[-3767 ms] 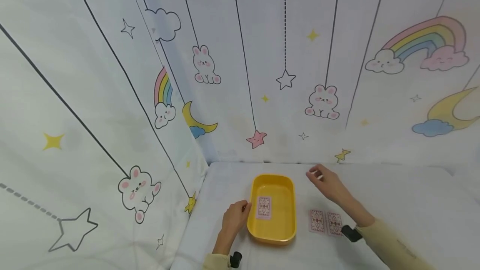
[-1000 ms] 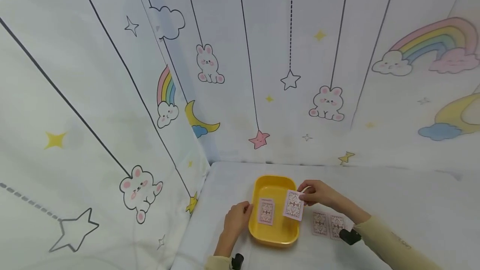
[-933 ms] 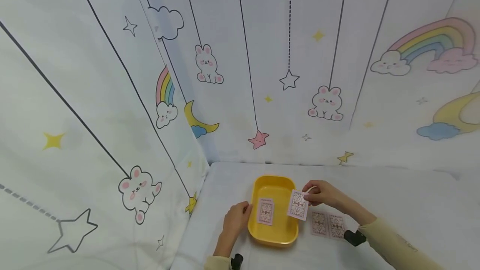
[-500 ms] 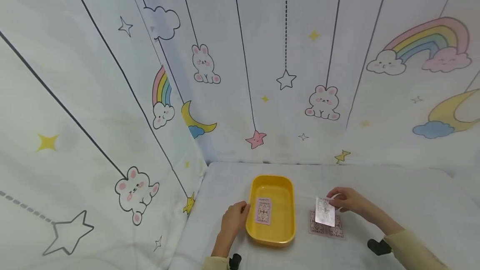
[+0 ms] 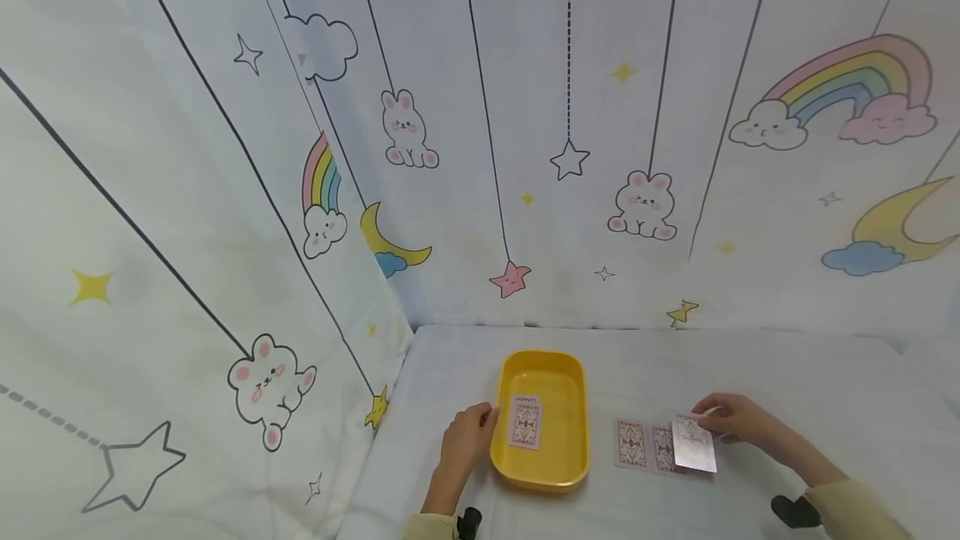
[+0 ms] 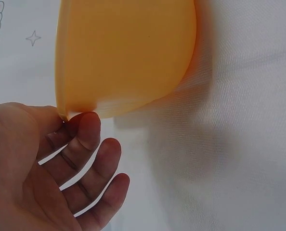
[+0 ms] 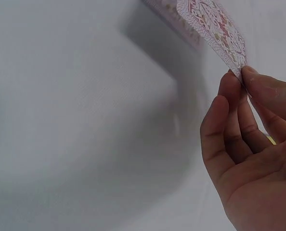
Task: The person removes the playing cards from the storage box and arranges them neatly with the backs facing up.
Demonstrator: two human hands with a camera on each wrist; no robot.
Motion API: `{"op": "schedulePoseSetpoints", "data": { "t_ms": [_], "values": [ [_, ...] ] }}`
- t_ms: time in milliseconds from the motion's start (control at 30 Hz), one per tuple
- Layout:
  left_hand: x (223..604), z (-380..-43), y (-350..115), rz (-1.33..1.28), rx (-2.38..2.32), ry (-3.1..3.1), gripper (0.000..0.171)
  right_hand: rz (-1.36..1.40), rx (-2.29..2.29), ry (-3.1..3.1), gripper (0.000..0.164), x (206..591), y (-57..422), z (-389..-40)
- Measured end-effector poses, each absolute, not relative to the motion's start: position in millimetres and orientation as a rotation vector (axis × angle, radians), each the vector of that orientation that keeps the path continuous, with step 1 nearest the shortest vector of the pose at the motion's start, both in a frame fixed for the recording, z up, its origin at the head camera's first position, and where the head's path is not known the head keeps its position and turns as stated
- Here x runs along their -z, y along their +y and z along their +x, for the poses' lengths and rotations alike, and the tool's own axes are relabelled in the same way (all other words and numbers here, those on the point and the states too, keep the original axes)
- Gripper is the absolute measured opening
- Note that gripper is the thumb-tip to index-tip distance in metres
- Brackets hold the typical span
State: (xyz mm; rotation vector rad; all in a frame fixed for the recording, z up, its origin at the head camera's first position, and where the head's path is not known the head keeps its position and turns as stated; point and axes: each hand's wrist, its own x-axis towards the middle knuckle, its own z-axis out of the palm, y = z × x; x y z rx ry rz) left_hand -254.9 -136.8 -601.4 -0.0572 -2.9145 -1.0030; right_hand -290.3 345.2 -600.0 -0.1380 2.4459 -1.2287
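My right hand (image 5: 738, 419) pinches a playing card (image 5: 694, 444) by its corner between thumb and fingers. In the right wrist view the card (image 7: 217, 29) is raised at a slant above the cloth, its patterned back showing. From the head view it overlaps the right one of two face-down cards on the table, a middle card (image 5: 663, 450) beside a left card (image 5: 632, 444). My left hand (image 5: 467, 440) pinches the left rim of a yellow tray (image 5: 555, 473); the left wrist view shows thumb and forefinger at the tray's edge (image 6: 61, 62). A face-down card (image 5: 525, 423) lies inside the tray, near its left wall.
A white cloth (image 5: 817, 373) covers the table. Behind it and to the left hang white curtains (image 5: 450, 215) printed with rabbits, stars and rainbows. The tray stands left of the row of cards.
My right hand has carried the card from over the tray's right side rightward, past the left table card to the right end of the row. The left hand stays at the tray rim.
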Motion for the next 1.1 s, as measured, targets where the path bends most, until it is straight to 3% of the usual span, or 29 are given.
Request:
{"op": "schedulePoseSetpoints", "data": {
  "t_ms": [633, 1100],
  "values": [
    [600.3, -253.2, -136.6, -0.05, 1.017, -2.915, 0.027, -0.108, 1.003, 2.664, 0.016, 618.5, 351.6, -278.9],
    [598.7, -253.7, -135.3, -0.043, 1.023, -2.916, 0.027, -0.021, 0.86, 2.767, 0.016, 618.1, 336.5, -273.4]
  ]
}}
